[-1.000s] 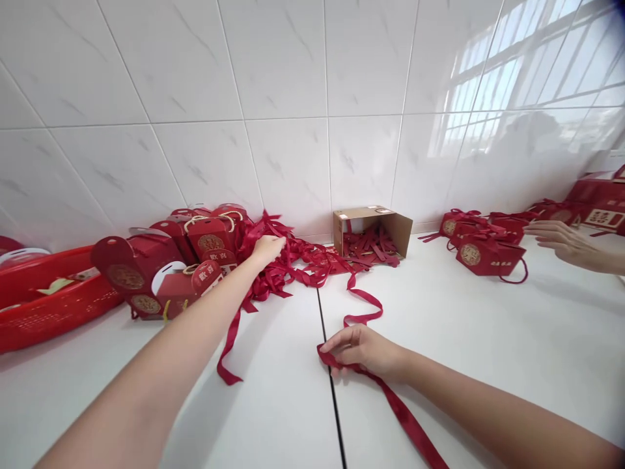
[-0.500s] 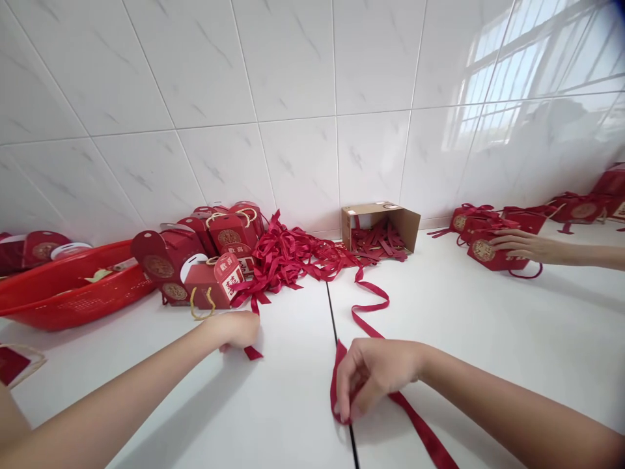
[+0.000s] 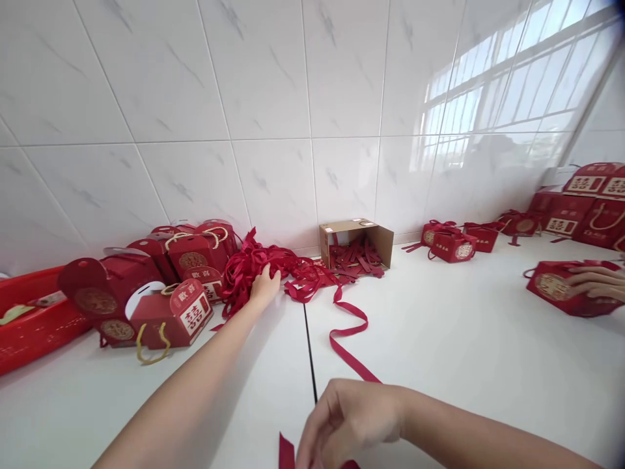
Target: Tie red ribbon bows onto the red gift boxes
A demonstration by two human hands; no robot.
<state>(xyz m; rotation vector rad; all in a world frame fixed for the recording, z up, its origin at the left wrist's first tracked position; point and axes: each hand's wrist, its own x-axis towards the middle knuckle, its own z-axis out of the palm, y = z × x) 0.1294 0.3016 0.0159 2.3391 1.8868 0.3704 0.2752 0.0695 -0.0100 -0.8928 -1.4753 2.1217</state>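
My left hand reaches far across the white counter and rests in a heap of red ribbons by the tiled wall, fingers curled into it. My right hand is low and near, pinching a long red ribbon that trails back to the heap. Red gift boxes with gold cord handles stand left of the heap.
A small cardboard box lies on its side with ribbon pieces spilling out. A red plastic basket sits at the far left. Another person's hand holds a red gift box at right; more boxes line the wall.
My left hand went from the counter's front back out into the ribbon heap. My right hand drew its ribbon nearer to me. The other person's hand moved a box toward the right edge.
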